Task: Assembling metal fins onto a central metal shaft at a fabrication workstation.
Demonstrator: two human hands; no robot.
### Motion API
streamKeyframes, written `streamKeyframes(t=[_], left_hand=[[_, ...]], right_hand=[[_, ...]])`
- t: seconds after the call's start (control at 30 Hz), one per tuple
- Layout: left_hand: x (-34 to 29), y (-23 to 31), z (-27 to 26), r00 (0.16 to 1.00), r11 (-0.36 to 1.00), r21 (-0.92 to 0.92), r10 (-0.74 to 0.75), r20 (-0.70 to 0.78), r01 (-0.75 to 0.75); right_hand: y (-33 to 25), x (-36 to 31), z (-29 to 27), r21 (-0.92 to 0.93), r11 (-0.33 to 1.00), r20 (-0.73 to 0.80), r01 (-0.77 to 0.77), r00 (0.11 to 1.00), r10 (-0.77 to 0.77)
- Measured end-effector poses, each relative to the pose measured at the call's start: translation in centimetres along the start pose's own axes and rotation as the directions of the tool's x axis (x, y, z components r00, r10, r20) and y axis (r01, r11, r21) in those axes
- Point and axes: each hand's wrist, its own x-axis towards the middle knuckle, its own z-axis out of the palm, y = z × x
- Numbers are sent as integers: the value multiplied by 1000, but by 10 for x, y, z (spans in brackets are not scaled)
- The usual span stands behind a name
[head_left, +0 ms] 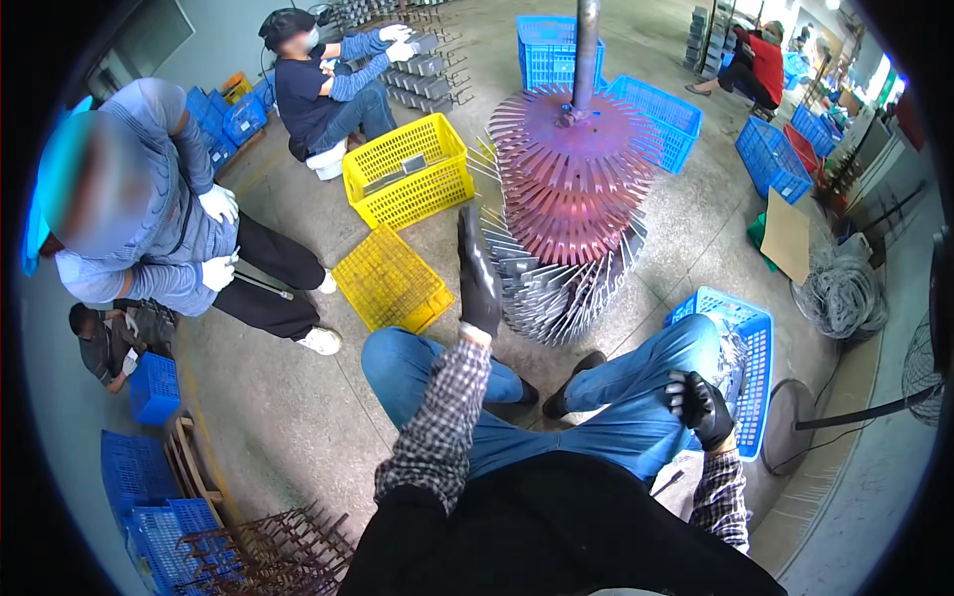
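My left hand [480, 283], in a black glove, reaches forward just left of the rack, its fingers stretched out and holding nothing I can see. The round tiered rack [576, 159] hangs from a metal pole [587, 50]; its upper tiers are reddish-purple with many prongs. Grey metal pieces [556, 303] crowd its lowest tiers. My right hand [704, 409], also black-gloved, is over my right thigh, beside a blue crate [760, 382] of shiny metal parts [733, 353]. Its fingers are loosely bent and apart, with nothing visible in them.
A yellow crate [409, 204] holding metal pieces and a yellow crate lying flat [397, 283] are left of the rack. Blue crates [656, 124] stand behind it. One person [149, 199] stands left; another [328, 84] sits beyond. A fan [795, 427] and wire coil [840, 288] are right.
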Motion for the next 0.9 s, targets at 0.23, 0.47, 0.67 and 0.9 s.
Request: streamKeyframes(t=[0.23,0.47,0.67,0.9], left_hand=[[33,10,13,991,997,60,32,128,-40],[34,20,7,963,991,98,62,261,-91],[30,32,11,969,983,168,26,244,-69],[24,34,12,960,935,294,122,252,-196]], right_hand=[[-7,0,12,1,1000,-36,23,999,-23],[-7,-8,8,28,999,-62,17,998,-15],[-4,-3,6,26,1000,-66,0,998,1],[-5,-4,7,8,1000,-56,30,998,-30]])
